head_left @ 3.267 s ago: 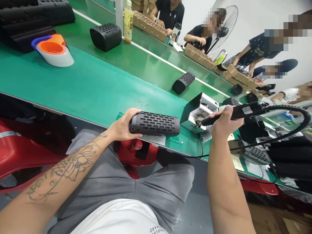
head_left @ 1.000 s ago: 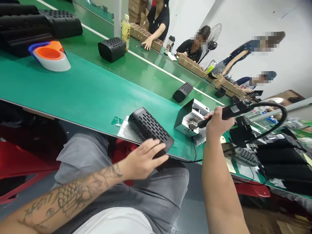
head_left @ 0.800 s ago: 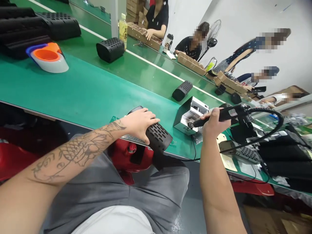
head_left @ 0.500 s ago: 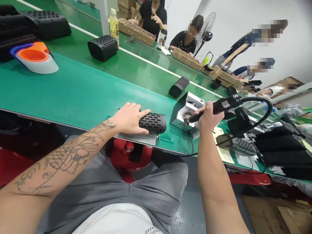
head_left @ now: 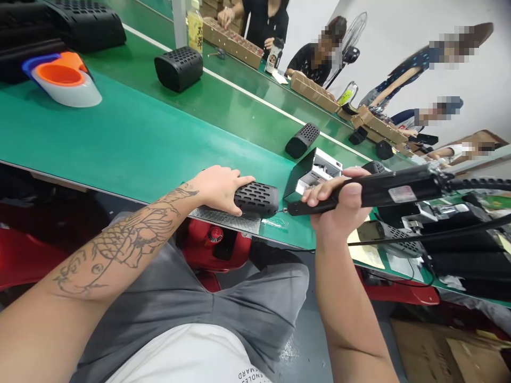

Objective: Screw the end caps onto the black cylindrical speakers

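Note:
My left hand [head_left: 221,190] is wrapped over a black perforated casing [head_left: 257,198] lying on its side at the bench's near edge. Bubble wrap [head_left: 241,224] lies beneath the casing. In my right hand [head_left: 339,199] is a black electric screwdriver [head_left: 383,189], held nearly level with a cable at its rear. Its bit points left, at the casing's right end; whether a screw sits on the tip is too small to tell. Just behind that hand stands a screw feeder [head_left: 313,171], a black and white box partly hidden by my fingers.
Similar black casings [head_left: 179,69] stand on the green bench [head_left: 131,138]. Tape rolls, orange and white [head_left: 66,80], lie at the left. A red stool [head_left: 213,244] is under the bench edge. Several people work across the bench beside cardboard trays [head_left: 233,42].
My right hand has brought the screwdriver from the screw feeder leftward to the casing's right end, turning it level. My left hand stays on the casing. The view has shifted slightly.

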The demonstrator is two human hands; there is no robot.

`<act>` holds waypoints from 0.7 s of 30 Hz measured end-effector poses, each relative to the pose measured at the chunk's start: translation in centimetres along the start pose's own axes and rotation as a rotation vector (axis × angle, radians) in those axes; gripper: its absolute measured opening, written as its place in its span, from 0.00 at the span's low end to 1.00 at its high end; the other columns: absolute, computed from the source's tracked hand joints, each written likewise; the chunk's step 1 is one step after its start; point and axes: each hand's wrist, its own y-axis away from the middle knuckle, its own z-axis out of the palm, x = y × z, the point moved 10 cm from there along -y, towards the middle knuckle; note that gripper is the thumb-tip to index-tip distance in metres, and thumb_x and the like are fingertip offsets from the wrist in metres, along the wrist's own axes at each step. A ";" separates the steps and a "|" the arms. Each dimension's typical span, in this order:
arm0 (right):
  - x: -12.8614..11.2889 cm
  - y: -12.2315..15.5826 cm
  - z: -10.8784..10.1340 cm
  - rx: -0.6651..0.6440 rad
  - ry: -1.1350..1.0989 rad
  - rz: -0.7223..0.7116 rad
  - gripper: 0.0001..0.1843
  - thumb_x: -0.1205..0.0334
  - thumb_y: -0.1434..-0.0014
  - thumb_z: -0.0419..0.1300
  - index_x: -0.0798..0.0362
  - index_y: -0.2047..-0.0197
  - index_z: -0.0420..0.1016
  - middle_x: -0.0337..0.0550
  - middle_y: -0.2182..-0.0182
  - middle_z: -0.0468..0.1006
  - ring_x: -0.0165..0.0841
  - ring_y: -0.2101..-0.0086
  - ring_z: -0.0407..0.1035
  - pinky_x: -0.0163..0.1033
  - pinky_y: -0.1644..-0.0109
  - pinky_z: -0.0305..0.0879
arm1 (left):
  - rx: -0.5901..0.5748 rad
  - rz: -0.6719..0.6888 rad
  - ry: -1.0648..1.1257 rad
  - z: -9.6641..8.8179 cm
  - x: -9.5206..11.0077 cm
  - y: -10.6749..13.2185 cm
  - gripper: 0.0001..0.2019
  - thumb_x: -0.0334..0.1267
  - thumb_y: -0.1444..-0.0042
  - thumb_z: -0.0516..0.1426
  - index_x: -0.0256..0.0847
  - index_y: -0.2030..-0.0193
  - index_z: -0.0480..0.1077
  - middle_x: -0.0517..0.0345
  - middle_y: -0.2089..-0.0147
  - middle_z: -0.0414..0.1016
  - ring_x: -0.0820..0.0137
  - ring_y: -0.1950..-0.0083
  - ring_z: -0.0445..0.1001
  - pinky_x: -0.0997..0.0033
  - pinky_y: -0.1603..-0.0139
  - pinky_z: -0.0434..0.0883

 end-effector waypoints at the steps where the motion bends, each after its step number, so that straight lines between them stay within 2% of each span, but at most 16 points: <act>1: 0.2 0.3 0.9 -0.036 0.002 0.007 0.31 0.27 0.35 0.84 0.39 0.52 0.78 0.22 0.79 0.73 0.32 0.84 0.69 0.41 0.76 0.75 | 0.005 -0.002 0.006 0.0 0.0 0.0 0.60 0.68 0.40 0.74 0.56 0.03 0.66 0.42 0.26 0.89 0.39 0.27 0.87 0.50 0.29 0.79; 4: 1.6 0.6 2.4 -0.084 -0.004 0.048 0.32 0.27 0.35 0.85 0.41 0.54 0.77 0.23 0.79 0.75 0.31 0.83 0.70 0.40 0.74 0.76 | 0.001 -0.005 0.013 0.1 0.0 0.0 0.59 0.68 0.40 0.76 0.58 0.04 0.67 0.43 0.25 0.88 0.40 0.27 0.87 0.50 0.27 0.78; 9: 3.6 0.5 3.2 -0.141 -0.048 0.128 0.31 0.34 0.36 0.88 0.42 0.57 0.76 0.23 0.79 0.76 0.30 0.82 0.69 0.39 0.75 0.77 | -0.006 -0.015 0.008 0.1 0.3 0.1 0.60 0.67 0.40 0.77 0.57 0.03 0.66 0.42 0.24 0.87 0.39 0.26 0.86 0.50 0.27 0.77; 21: 4.7 0.8 4.5 -0.301 -0.060 0.169 0.33 0.33 0.37 0.89 0.42 0.59 0.73 0.23 0.79 0.74 0.29 0.83 0.67 0.40 0.76 0.75 | -0.020 -0.032 0.026 0.5 0.3 0.0 0.61 0.67 0.40 0.77 0.60 0.03 0.64 0.42 0.23 0.86 0.36 0.24 0.84 0.48 0.28 0.77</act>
